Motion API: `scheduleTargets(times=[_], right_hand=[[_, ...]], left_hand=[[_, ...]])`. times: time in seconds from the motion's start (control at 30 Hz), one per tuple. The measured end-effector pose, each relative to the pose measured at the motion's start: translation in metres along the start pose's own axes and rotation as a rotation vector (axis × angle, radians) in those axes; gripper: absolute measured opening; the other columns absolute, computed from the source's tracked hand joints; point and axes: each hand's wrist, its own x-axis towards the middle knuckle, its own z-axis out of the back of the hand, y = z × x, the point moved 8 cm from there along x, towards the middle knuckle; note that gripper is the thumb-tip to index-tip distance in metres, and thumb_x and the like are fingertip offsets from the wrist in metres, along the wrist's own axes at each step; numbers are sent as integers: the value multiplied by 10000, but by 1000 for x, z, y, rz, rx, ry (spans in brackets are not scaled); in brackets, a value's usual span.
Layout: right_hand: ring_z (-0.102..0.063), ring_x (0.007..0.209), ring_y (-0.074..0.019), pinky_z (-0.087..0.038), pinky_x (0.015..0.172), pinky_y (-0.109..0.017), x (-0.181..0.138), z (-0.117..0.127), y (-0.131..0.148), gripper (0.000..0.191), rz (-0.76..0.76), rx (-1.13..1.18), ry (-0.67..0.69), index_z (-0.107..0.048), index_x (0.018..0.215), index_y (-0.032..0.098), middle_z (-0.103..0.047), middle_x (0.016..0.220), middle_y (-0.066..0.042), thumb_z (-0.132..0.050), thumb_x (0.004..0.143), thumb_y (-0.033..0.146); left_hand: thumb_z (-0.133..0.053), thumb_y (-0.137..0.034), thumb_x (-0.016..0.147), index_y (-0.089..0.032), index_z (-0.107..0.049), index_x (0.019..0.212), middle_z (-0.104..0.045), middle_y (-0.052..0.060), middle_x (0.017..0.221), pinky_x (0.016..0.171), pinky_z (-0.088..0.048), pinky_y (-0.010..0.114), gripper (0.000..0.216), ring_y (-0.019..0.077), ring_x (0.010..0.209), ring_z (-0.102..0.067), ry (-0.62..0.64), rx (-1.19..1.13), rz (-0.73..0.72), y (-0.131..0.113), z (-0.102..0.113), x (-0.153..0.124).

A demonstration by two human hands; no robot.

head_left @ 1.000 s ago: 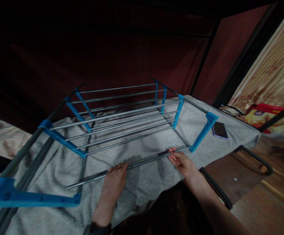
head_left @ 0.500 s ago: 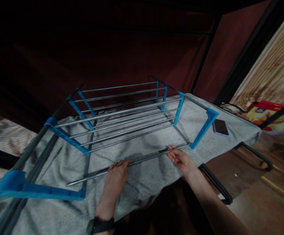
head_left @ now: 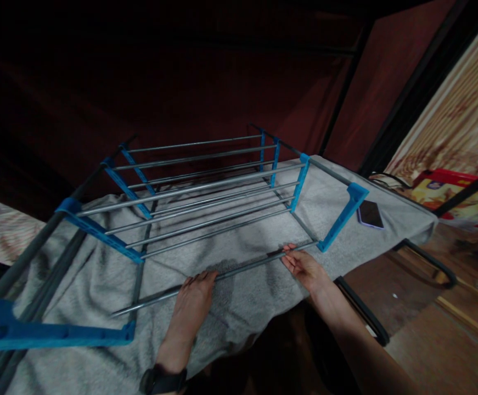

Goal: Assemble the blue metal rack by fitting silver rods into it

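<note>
A thin grey metal rod [head_left: 239, 267] runs across a grey towel [head_left: 242, 307] at the near side of a drying rack. My left hand [head_left: 191, 304] lies over the rod near its middle, fingers curled round it. My right hand [head_left: 304, 269] pinches the same rod further right, close to where its end meets a blue plastic bracket [head_left: 341, 216]. The rod's left end stops short of another blue bracket [head_left: 53, 332] at the lower left. Beyond my hands, several parallel grey rods [head_left: 197, 203] span between blue side pieces.
A dark phone [head_left: 369, 214] lies on the towel's right corner. A red and yellow box [head_left: 448, 195] stands at the far right below a patterned curtain. Dark reddish fabric fills the background. A black curved tube [head_left: 362, 315] and brown floor are on the right.
Both hands stay on the rod in nearly the same places; only my viewpoint has shifted slightly.
</note>
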Motion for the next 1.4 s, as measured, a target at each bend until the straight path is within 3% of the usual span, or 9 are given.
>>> scheduleTargets(times=[1.4], right_hand=[[-730, 763, -134, -595, 764, -242, 1, 2, -2, 292, -5, -3, 19, -684, 812, 220, -773, 836, 3, -723, 640, -13]], left_hand=[[-372, -109, 969, -237, -645, 1245, -726, 75, 1206, 998, -458, 364, 409, 203, 1098, -672, 14, -27, 8, 2, -6, -4]])
